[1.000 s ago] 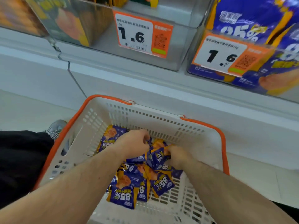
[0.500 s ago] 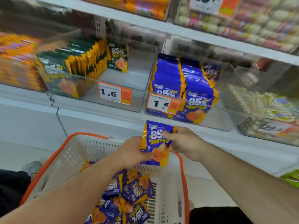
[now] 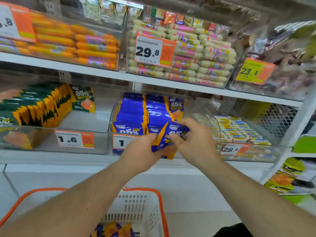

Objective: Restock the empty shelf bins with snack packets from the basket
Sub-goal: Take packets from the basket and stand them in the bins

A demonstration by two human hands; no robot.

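Head view: stocked white shelves (image 3: 102, 75).

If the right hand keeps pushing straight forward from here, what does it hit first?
Probably the upright blue snack packets in the clear plastic bin just beyond the right hand; depth is uncertain.

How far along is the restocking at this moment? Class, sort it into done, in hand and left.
Done: the clear bin already holds rows of blue 85% packets. In hand: the left hand and right hand together grip a blue packet bundle at that bin's front. Left: more packets lie in the orange-rimmed basket.
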